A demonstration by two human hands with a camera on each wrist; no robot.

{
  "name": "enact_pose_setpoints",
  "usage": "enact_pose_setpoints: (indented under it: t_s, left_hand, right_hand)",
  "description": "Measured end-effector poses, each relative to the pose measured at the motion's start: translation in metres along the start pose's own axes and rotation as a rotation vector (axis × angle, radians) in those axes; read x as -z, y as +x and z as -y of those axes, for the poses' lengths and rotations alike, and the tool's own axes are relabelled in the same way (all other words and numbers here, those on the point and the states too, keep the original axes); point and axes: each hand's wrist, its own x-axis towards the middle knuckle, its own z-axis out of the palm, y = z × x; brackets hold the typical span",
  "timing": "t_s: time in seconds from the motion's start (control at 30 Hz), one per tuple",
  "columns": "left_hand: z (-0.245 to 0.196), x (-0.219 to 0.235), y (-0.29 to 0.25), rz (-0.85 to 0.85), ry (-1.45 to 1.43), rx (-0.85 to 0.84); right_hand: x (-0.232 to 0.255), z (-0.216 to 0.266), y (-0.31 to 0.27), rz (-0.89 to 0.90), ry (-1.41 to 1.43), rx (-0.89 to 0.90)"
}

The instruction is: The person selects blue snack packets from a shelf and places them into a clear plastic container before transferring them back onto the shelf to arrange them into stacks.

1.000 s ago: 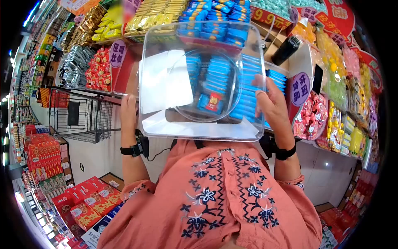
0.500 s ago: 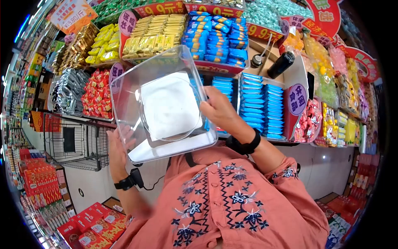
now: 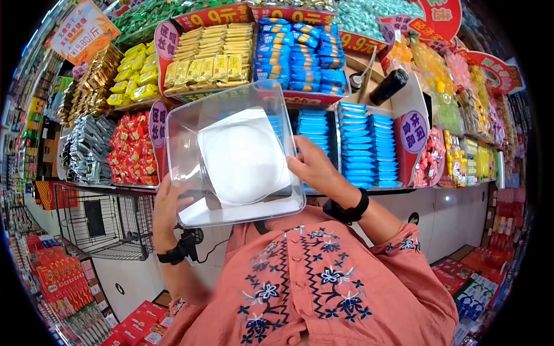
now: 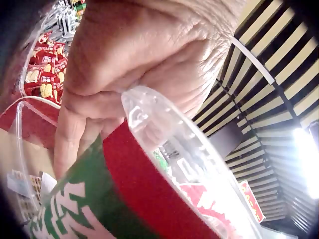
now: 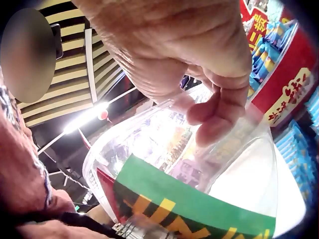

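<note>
A clear plastic bin point(image 3: 183, 144) hangs between the two hands, in front of the coral shirt point(image 3: 306, 277). The right hand point(image 3: 315, 166) is at its right wall, thumb and curled fingers pinching the rim. The left hand point(image 3: 167, 207) lies against the opposite side, its palm touching the rim and its fingers fairly straight along the outside. A white sheet point(image 3: 245, 155) shows at the bin's base. Blue packets point(image 3: 356, 150) stand just beyond the right hand.
</note>
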Motion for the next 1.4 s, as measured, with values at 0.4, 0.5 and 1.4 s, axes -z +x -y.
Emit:
enact_pose_setpoints:
  t_s: [0.4,0.5,1.4]
  left_hand:
    - [0.005,0.006,0.033,0.119,0.089,-0.082]
    - [0.006,0.008,0.043,0.133,0.101,-0.106]
    - [-0.033,-0.021,0.006,-0.191,0.088,-0.536]
  right_hand:
    - [0.028,0.009,0.002,0.151,0.116,-0.398]
    - [0.042,0.005,0.017,0.106,0.147,-0.416]
    - [0.081,-0.044,0.212,-0.035,-0.727,0.283]
